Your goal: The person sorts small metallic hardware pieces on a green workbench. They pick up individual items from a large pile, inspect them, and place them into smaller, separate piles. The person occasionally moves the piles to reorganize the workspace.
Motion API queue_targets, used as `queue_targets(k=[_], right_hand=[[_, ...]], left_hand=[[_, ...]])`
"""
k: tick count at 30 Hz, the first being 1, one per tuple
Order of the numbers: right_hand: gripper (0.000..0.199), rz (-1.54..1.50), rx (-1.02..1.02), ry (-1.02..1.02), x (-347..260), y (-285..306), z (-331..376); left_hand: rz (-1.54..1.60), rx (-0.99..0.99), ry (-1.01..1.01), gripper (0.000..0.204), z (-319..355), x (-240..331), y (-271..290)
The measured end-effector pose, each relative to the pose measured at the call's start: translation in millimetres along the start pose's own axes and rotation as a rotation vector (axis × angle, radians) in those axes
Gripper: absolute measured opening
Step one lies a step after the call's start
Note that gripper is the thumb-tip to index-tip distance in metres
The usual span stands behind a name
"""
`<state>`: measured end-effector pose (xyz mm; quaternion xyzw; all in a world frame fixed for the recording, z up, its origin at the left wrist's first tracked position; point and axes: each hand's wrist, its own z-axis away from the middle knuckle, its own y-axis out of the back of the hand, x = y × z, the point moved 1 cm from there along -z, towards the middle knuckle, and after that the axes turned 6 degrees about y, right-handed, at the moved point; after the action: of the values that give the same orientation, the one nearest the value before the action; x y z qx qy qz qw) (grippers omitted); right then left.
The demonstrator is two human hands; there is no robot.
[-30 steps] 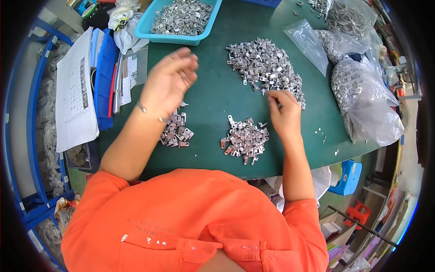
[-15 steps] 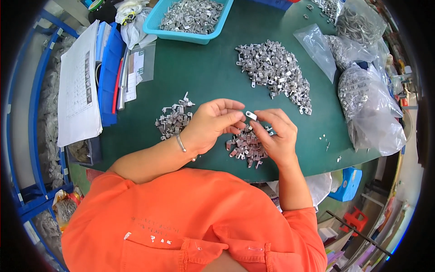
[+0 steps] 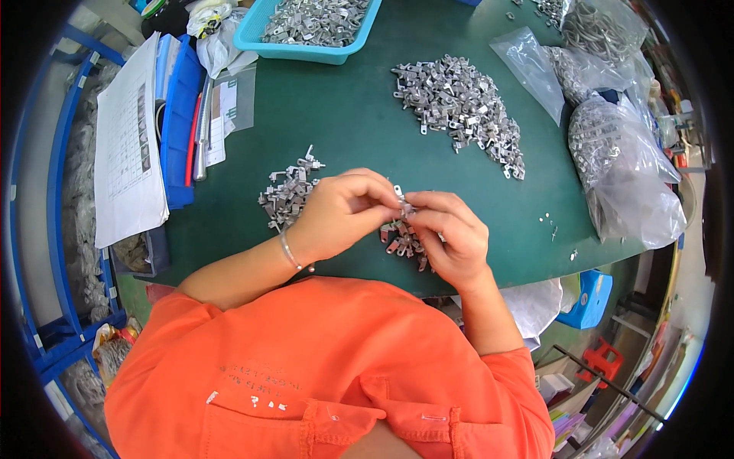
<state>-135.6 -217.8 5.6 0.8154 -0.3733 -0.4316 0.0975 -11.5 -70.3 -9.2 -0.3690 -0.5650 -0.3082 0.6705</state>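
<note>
- A worker in an orange shirt brings both hands together over a green counter (image 3: 344,115); the left hand (image 3: 340,214) and the right hand (image 3: 451,233) are curled nearly closed, fingertips pinching one small metal clip (image 3: 401,200) between them.
- The clip sits at the meeting fingertips, just above a small pile of clips (image 3: 401,241) that lies partly under the right hand.
- A second small pile (image 3: 289,195) rests just left of the left hand, touching distance from its knuckles.
- Farther from the hands, up and to the right, a large heap of clips (image 3: 462,111) spreads across the counter.
- Clear plastic bags (image 3: 623,164) of metal parts lie to the right of that heap.
- A turquoise tray (image 3: 310,50) of parts stands at the far edge, with blue folders (image 3: 177,115) and a printed sheet (image 3: 126,145) to the left.
</note>
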Motion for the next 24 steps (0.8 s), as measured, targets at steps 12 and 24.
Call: queue_targets(k=[12,24], right_hand=[[0.017,0.023,0.222,-0.857,99.1,24.2,-4.1],[0.003,-0.128,0.336,-0.390,1.4,14.2,-0.8]], left_hand=[[-0.961,0.438,-0.372,0.016,25.7,16.9,81.6],[0.424,-0.144,0.299,0.024,-22.3,18.4,-27.0]])
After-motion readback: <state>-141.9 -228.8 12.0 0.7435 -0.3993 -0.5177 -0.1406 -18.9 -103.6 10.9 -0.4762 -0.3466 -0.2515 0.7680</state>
